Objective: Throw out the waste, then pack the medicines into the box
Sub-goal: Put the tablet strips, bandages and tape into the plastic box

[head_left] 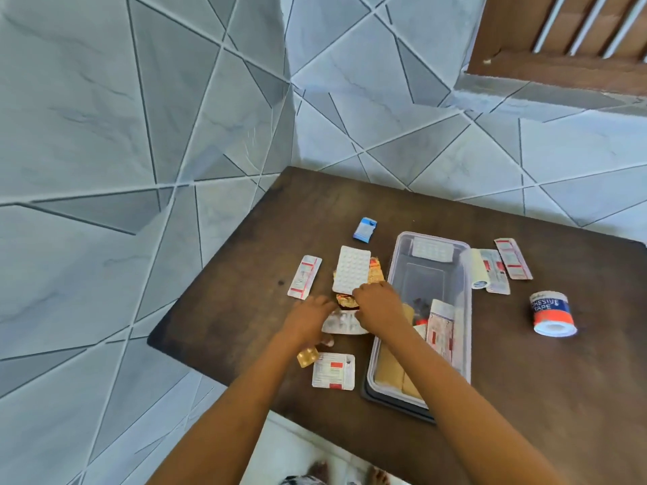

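Evidently the sorting is at its first stage: both hands meet over a small pile at the middle of the brown table. The left hand lies low over a silver blister strip, fingers reaching toward the crumpled orange foil wrapper; whether it pinches anything I cannot tell. The right hand has its fingers bent down at the near edge of the white blister pack, which lies on top of that wrapper; a real grip cannot be confirmed from this angle.

The wrapper looks like the waste. It sits just beyond both sets of fingertips, pinned under the white pack, so that pack probably has to be lifted or slid off first.

The clear plastic box stands just beside the pile on its right, long axis running away from the person, already holding a few strips. The right hand is nearer to it, almost touching its wall, so packing falls naturally to that side.

Near the left wrist lie a gold blister piece and a red-and-white strip. An adhesive tape roll stands well apart, right of the box.
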